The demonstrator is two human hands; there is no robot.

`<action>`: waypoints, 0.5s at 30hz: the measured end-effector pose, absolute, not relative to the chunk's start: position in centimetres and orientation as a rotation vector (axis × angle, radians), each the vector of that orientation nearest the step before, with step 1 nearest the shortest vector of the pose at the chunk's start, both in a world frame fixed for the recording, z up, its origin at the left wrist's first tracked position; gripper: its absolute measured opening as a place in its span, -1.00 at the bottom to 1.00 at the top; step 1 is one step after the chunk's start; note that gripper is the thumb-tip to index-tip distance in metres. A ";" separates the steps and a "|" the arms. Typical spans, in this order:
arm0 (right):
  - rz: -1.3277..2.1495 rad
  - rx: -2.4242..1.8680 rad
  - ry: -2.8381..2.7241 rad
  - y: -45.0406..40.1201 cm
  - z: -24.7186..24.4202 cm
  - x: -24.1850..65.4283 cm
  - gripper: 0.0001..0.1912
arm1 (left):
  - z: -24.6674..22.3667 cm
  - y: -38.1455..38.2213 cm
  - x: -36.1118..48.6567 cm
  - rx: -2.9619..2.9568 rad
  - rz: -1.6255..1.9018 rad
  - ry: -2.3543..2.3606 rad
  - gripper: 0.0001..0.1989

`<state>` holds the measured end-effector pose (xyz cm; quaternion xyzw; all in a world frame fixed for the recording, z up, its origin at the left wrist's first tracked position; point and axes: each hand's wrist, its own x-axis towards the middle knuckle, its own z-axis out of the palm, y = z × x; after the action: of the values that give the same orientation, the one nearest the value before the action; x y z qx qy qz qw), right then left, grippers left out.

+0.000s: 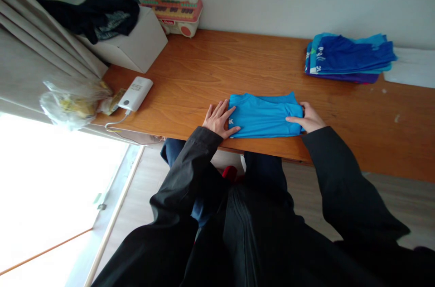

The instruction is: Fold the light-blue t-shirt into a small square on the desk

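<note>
A light-blue garment (261,117), folded into a flat rectangle, lies on the wooden table close to its front edge. White lettering shows at its left end. My left hand (219,119) rests on that end with its fingers spread, partly on the cloth and partly on the wood. At the opposite end my right hand (308,117) grips the cloth, thumb on top and the other fingers around the right edge, partly hidden. The garment's upper edge is a little uneven.
Farther back on the wooden table (234,60) sits a stack of folded blue garments (350,58) beside a white sheet (413,67). To the left are a white power bank (136,93) with a cable, a plastic bag (73,103), a white box (136,42) under dark cloth, and a toy piano (176,11).
</note>
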<state>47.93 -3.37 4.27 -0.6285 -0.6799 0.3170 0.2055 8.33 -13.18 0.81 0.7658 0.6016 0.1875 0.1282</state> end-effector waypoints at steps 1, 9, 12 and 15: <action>0.935 -1.745 -1.829 -3.7 4.2 47.8 -0.12 | 0.8 -13.2 8.3 2.225 0.546 1.750 0.02; 0.891 -1.664 -1.824 -6.6 5.3 46.4 -0.02 | 0.9 -13.3 8.4 2.221 0.542 1.756 0.01; 0.876 -1.639 -1.864 -6.5 5.6 46.3 0.05 | 0.8 -13.2 8.5 2.211 0.549 1.758 0.02; 0.880 -1.564 -1.911 -6.1 5.9 46.4 0.17 | 0.8 -13.1 8.4 2.206 0.557 1.753 0.03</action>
<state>46.44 -6.11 5.87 -0.5766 -0.7044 0.3243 0.2573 8.36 -13.14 0.78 0.7611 0.6048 0.1920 0.1343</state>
